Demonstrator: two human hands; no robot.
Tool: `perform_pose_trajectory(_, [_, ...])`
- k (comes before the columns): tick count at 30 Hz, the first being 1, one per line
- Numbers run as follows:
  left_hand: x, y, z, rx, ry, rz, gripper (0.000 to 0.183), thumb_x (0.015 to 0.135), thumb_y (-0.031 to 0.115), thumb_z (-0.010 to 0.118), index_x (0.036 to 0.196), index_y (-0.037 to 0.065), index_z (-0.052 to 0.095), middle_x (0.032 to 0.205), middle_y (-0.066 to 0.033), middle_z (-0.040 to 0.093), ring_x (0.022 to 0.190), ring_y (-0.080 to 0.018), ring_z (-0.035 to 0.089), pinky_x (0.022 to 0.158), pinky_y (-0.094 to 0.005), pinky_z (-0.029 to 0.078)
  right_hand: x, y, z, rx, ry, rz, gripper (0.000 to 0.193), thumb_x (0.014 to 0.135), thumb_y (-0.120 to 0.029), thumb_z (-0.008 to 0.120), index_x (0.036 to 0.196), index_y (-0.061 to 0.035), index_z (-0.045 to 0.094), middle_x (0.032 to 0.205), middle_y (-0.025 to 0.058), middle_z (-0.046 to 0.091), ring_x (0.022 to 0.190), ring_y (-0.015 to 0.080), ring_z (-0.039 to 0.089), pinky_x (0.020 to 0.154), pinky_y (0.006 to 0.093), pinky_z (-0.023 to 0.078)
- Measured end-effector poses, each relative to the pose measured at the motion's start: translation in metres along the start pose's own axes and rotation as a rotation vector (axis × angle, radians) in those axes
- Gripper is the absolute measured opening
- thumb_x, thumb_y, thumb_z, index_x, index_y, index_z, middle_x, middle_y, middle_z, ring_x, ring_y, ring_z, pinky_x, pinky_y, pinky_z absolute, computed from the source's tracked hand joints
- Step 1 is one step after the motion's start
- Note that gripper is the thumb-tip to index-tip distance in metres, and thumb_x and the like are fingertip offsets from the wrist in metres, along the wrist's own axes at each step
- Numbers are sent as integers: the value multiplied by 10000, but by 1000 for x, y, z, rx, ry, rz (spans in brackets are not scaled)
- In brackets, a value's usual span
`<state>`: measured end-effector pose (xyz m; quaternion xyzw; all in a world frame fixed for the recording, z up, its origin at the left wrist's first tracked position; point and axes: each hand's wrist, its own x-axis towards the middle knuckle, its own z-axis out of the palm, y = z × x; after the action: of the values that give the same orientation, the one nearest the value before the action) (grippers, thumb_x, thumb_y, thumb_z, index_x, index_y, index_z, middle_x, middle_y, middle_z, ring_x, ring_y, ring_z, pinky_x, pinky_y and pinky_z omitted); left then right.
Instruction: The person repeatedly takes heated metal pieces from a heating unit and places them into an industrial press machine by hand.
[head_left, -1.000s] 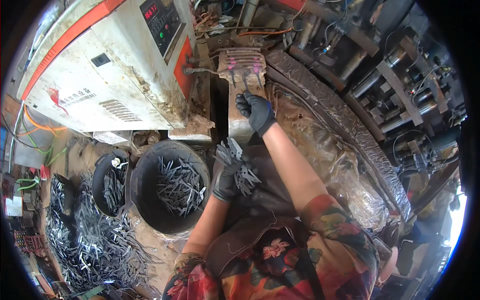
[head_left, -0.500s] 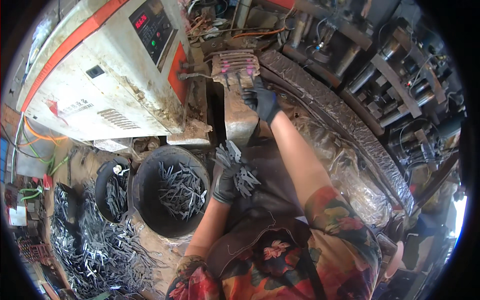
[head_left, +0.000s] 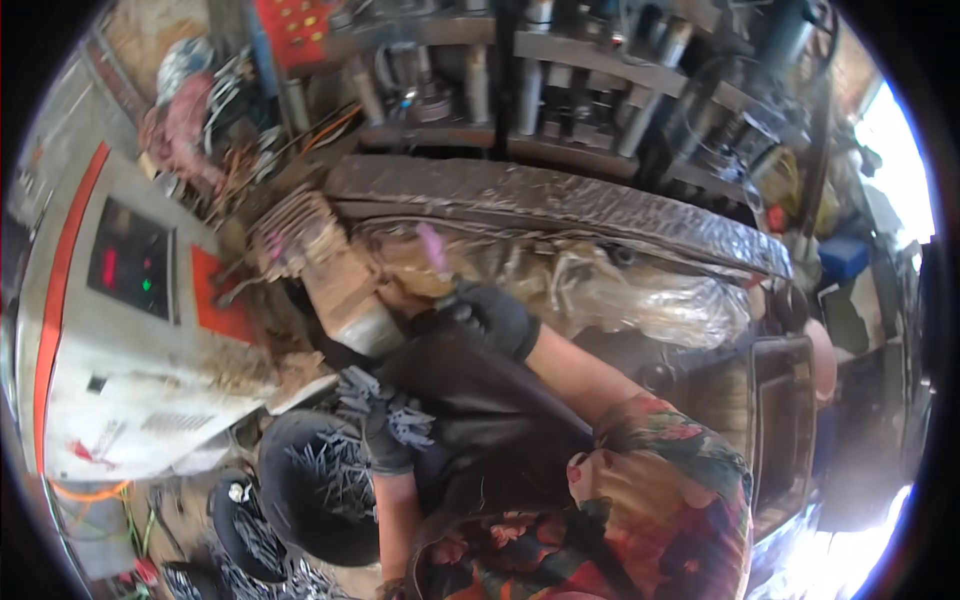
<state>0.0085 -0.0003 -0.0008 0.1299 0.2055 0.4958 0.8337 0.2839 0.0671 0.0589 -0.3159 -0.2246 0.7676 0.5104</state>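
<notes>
Currently, the left grip is closed on grey strips; more lie in the bucket, apparently unheated. Farther out, the right grip appears clamped on one glowing strip, already clear of the coil, where pink also shows.

Here the right hand is all blur, its grip beneath that smeared pink glowing tip unreadable, the left hand's fingers half hidden by grey metal pieces, display fuzzy, floor heap sliced by the lower edge.
</notes>
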Motion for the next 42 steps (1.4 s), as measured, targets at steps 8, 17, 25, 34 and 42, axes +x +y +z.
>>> perform_pose_trajectory(8, [5, -5, 1, 25, -21, -22, 179, 875, 180, 591, 998, 99, 491, 778, -32, 505, 770, -250, 583, 658, -372, 536, 32, -197, -97, -153, 552, -533, 314, 958, -352, 458, 871, -72, 569, 623, 49, 589, 447, 126, 496, 401, 241, 365])
perform_pose_trajectory(17, [11, -8, 7, 11, 48, 50, 229, 840, 111, 641, 1030, 84, 516, 852, -4, 557, 743, -141, 552, 717, -357, 536, 82, -244, -133, -101, 736, -662, 387, 955, -413, 383, 865, -91, 579, 672, 56, 626, 519, 172, 554, 439, 294, 411])
perform_pose_trajectory(25, [8, -7, 12, 46, 56, 36, 242, 834, 110, 647, 1037, 84, 519, 848, -6, 556, 742, -133, 552, 720, -360, 539, 66, -246, -148, 142, 586, -757, 164, 968, -239, 441, 1013, -113, 536, 775, 71, 630, 606, 178, 598, 519, 258, 477])
perform_pose_trajectory(34, [9, -8, 0, 45, 66, 71, 173, 902, 186, 559, 1033, 86, 506, 780, -29, 524, 779, -242, 601, 668, -365, 539, -40, -184, -138, 161, 567, -720, 247, 954, -185, 487, 1074, 16, 567, 901, 86, 672, 825, 148, 649, 549, 222, 486])
perform_pose_trajectory(42, [14, -13, 8, 52, -19, 80, 179, 906, 114, 528, 1074, 76, 479, 858, -18, 514, 775, -132, 519, 800, -360, 530, -135, -106, -56, -1707, 752, 4, 369, 908, -397, 466, 986, -88, 651, 785, 169, 668, 643, 298, 651, 587, 406, 504])
